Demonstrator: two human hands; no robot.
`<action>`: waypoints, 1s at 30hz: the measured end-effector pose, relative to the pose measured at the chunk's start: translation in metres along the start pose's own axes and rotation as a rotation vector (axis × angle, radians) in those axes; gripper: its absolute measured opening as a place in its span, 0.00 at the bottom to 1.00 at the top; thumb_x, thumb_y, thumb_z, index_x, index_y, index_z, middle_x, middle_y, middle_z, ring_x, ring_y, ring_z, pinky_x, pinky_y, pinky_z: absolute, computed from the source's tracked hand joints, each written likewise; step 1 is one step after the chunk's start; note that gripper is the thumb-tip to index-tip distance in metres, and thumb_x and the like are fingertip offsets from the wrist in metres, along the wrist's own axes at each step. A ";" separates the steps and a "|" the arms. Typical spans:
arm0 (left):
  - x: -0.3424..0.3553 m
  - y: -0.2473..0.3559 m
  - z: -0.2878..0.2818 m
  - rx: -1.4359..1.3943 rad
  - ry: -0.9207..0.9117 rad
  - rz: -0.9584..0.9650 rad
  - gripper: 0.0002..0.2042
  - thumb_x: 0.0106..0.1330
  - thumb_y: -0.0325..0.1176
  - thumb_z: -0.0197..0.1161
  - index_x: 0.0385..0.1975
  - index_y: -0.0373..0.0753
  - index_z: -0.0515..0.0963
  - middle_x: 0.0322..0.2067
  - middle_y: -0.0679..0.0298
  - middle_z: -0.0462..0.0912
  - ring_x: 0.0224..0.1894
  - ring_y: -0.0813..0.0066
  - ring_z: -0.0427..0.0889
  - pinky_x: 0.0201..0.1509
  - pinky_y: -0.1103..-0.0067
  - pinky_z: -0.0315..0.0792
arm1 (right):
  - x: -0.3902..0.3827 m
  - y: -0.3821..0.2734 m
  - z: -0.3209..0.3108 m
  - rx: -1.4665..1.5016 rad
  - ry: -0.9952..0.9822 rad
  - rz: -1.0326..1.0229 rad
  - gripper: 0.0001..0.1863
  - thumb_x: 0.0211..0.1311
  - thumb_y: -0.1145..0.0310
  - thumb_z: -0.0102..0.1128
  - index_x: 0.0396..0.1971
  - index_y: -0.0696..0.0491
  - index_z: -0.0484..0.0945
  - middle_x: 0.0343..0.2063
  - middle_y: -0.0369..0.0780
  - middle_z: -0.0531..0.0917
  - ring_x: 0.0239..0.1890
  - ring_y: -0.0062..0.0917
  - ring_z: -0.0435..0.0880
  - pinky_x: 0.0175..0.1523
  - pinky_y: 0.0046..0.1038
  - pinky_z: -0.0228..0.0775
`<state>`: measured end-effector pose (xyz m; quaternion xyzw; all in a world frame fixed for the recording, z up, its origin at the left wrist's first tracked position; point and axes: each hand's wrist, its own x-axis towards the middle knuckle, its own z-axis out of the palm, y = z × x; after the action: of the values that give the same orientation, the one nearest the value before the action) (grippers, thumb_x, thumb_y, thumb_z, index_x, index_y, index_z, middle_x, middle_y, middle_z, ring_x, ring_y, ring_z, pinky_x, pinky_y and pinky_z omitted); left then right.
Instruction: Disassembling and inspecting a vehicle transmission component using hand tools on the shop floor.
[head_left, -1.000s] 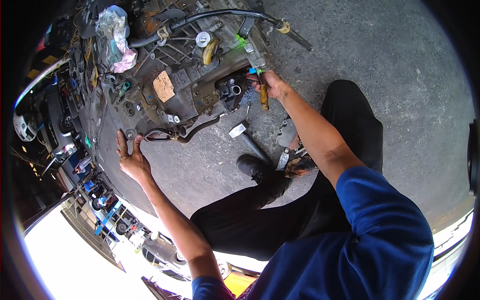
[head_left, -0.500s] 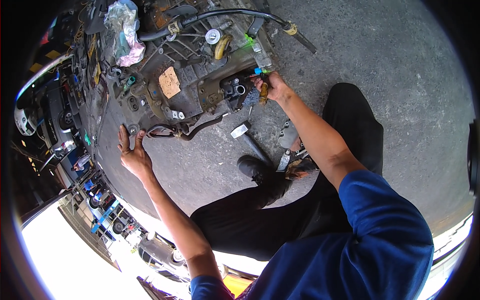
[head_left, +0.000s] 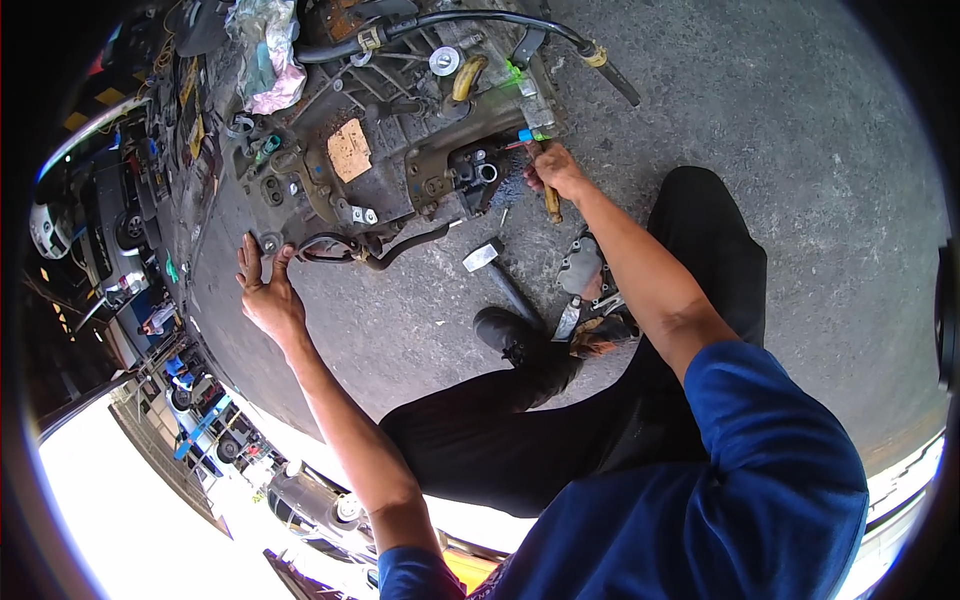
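A large grimy metal housing (head_left: 400, 150), like a gearbox casing, lies on the concrete floor. At its near left corner, my left hand (head_left: 272, 300) rests open with fingers spread against the edge. My right hand (head_left: 556, 172) is closed around a tool with a worn yellow-brown handle (head_left: 553, 207), beside the right end of the housing. The tool's working end cannot be made out. A blue piece (head_left: 526, 135) shows just above that hand. Close by, a dark opening with a round metal port (head_left: 487, 173) faces up in the casing.
A hammer (head_left: 484, 256) lies by my shoe (head_left: 505, 335). Right of it are a grey metal cover (head_left: 582, 268) and a small tube (head_left: 568, 320). A black hose (head_left: 470, 16) and a crumpled plastic bag (head_left: 270, 60) sit on the housing. Vehicles stand far left.
My right hand has shifted slightly right, and more of the yellow-brown handle shows below it. The housing appears slightly further right and up. My left hand stays at its corner.
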<state>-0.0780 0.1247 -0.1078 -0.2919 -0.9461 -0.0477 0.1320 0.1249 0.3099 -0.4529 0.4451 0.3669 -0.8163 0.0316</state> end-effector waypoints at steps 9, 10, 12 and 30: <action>-0.002 -0.008 -0.003 0.018 0.013 0.046 0.26 0.51 0.43 0.70 0.52 0.46 0.76 0.52 0.59 0.76 0.61 0.63 0.69 0.68 0.66 0.54 | 0.002 -0.023 0.013 0.478 0.025 0.144 0.09 0.66 0.73 0.43 0.37 0.63 0.70 0.22 0.43 0.77 0.22 0.23 0.79 0.22 0.26 0.74; -0.003 -0.010 -0.005 0.025 0.009 0.054 0.26 0.51 0.43 0.70 0.52 0.46 0.76 0.52 0.59 0.76 0.61 0.63 0.69 0.69 0.66 0.54 | -0.002 -0.019 0.012 0.064 -0.021 0.075 0.11 0.64 0.71 0.46 0.41 0.63 0.69 0.25 0.47 0.79 0.26 0.29 0.81 0.26 0.30 0.75; 0.000 -0.002 0.001 -0.006 0.009 0.061 0.26 0.51 0.43 0.70 0.52 0.45 0.76 0.52 0.60 0.76 0.61 0.64 0.69 0.69 0.66 0.54 | 0.003 -0.008 -0.003 -0.355 -0.032 -0.008 0.15 0.62 0.70 0.49 0.44 0.64 0.68 0.28 0.51 0.80 0.29 0.34 0.83 0.30 0.34 0.76; 0.000 -0.018 -0.001 0.067 -0.005 0.033 0.28 0.51 0.49 0.69 0.54 0.53 0.74 0.56 0.60 0.72 0.63 0.56 0.65 0.66 0.66 0.59 | 0.016 -0.046 0.015 -1.036 -0.132 -0.021 0.15 0.61 0.63 0.46 0.38 0.58 0.76 0.34 0.50 0.82 0.31 0.36 0.85 0.31 0.34 0.78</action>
<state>-0.0877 0.1099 -0.1073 -0.3031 -0.9425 -0.0130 0.1402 0.0871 0.3387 -0.4339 0.3149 0.7243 -0.5544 0.2623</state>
